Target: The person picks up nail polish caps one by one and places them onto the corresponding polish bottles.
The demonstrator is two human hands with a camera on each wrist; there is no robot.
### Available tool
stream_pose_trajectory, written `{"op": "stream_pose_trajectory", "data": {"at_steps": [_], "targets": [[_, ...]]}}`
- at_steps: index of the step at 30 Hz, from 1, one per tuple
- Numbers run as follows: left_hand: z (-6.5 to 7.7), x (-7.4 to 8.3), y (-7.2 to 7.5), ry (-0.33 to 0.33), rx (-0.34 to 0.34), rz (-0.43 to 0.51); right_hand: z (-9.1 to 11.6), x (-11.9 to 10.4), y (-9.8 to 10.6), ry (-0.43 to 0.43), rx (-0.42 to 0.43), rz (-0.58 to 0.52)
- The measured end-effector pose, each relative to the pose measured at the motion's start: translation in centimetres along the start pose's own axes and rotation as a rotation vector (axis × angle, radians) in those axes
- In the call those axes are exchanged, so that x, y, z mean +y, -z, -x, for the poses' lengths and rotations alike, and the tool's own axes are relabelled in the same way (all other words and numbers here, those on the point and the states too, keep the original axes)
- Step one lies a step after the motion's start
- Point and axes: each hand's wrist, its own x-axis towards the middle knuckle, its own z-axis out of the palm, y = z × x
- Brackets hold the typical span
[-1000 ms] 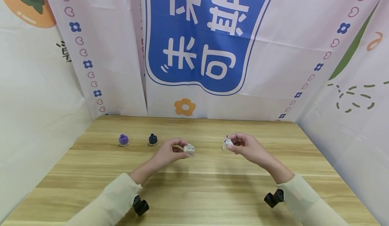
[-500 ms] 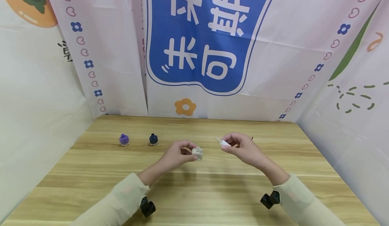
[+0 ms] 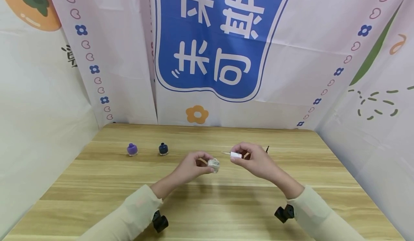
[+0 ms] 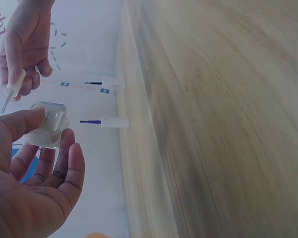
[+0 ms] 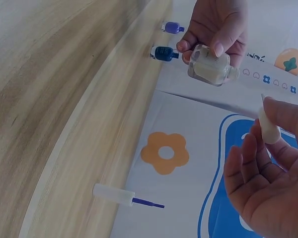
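My left hand [image 3: 191,167] holds a small clear glass nail polish bottle [image 3: 213,165] of whitish polish between thumb and fingers, its neck uncovered. Facing it, my right hand [image 3: 258,160] pinches a white nail polish cap [image 3: 236,155], whose thin brush [image 3: 225,153] points left towards the bottle. A short gap separates brush and bottle neck. In the left wrist view, two more white caps stand upright on their tops, one with a purple brush [image 4: 92,122], the other with a dark brush [image 4: 93,83]. The purple one is hidden behind my right hand in the head view.
Two uncapped nail polish bottles stand at the back left of the wooden table [image 3: 200,212]: a purple bottle [image 3: 132,150] and a dark blue bottle [image 3: 163,149]. A printed cloth [image 3: 129,72] hangs behind the table's far edge.
My left hand has moved right with the bottle. My right hand has shifted slightly left, tilting the cap so its brush points at the bottle. The gap between the hands has narrowed.
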Motion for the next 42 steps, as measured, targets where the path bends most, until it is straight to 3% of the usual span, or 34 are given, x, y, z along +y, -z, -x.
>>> {"op": "stream_pose_trajectory", "data": {"at_steps": [25, 42], "targets": [[-0.06, -0.04, -0.61, 0.000, -0.019, 0.010, -0.07, -0.08, -0.78, 0.066, -0.050, 0.064], [-0.18, -0.25, -1.00, -0.016, -0.052, 0.020, -0.11, -0.23, -0.90, 0.058, -0.056, 0.096]]}}
